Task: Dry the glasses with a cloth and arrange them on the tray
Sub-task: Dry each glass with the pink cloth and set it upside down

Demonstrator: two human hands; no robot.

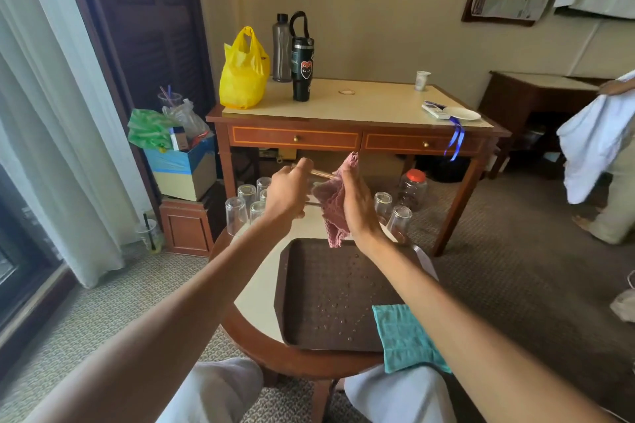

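Mid-dry: our left hand (pixel 287 194) curls its fingers round the clear drinking glass (pixel 314 187) above the brown plastic tray (pixel 330 285) far edge, right hand (pixel 357 206) presses the pink knitted cloth (pixel 331 203) to its mouth, fingers straight; next we probably finish wiping, then tray it.

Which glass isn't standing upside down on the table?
The glass held sideways in the left hand, with the pink cloth against it. All the others stand upside down on the round table.
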